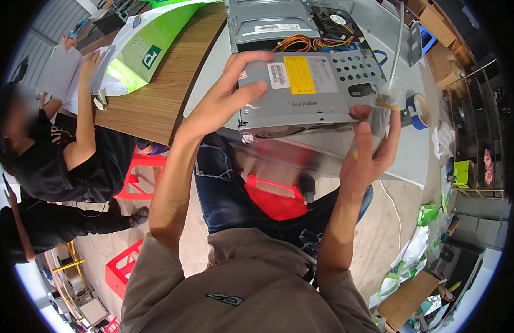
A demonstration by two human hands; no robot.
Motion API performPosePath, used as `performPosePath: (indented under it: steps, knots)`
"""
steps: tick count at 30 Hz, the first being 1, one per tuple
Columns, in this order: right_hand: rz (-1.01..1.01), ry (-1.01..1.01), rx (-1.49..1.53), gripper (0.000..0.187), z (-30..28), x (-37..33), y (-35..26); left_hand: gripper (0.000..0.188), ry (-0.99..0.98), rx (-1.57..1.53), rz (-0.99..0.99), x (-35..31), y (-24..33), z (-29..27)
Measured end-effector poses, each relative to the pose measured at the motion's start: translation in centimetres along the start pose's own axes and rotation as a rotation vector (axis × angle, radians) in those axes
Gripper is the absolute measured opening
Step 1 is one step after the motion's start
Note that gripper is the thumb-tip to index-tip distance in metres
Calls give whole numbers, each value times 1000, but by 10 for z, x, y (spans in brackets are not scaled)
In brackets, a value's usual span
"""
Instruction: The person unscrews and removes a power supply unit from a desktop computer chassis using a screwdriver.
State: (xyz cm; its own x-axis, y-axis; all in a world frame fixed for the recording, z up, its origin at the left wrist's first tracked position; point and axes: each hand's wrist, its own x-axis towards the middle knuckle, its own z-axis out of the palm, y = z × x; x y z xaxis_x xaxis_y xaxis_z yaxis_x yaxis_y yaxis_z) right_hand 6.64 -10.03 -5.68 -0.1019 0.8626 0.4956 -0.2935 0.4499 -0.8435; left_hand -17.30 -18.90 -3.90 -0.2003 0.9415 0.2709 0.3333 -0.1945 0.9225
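Note:
An opened grey metal computer case (pixel 301 119) lies on the table's near edge, its front side toward me. Set into its near part is an optical drive (pixel 334 75) with a yellow label and white stickers. My left hand (pixel 226 97) grips the case at its left end, thumb on the flat metal and forefinger along the drive's far edge; its other fingers are hidden. At the right end my right hand (pixel 373 147) is closed round a clear plastic-wrapped tool (pixel 382 114) with a white cord rising from it. The tool's tip is hard to make out.
Coloured wires (pixel 304 41) and a black fan (pixel 337 22) sit behind the drive. A blue tape roll (pixel 419 111) stands right of the case. On the left, a person (pixel 68 150) handles papers at a wooden table (pixel 174 72). A red stool (pixel 276 197) shows between my legs.

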Motion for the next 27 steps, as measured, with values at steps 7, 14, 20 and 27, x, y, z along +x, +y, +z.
performPosePath:
  steps: [7, 14, 20, 27]
  knots:
    - [168, -21, 89, 56, 5, 13, -12, 36, 131, -147, -90, 7, -4, 13]
    - [163, -82, -26, 54, 7, 16, -15, 33, 156, -165, -101, 6, 2, 14]
    - [101, -69, 23, 60, 1, 10, 1, 31, 171, -175, -102, 7, -1, 16]
    - [48, -123, -17, 58, 4, 11, -4, 33, 282, -374, -210, 20, 13, 18]
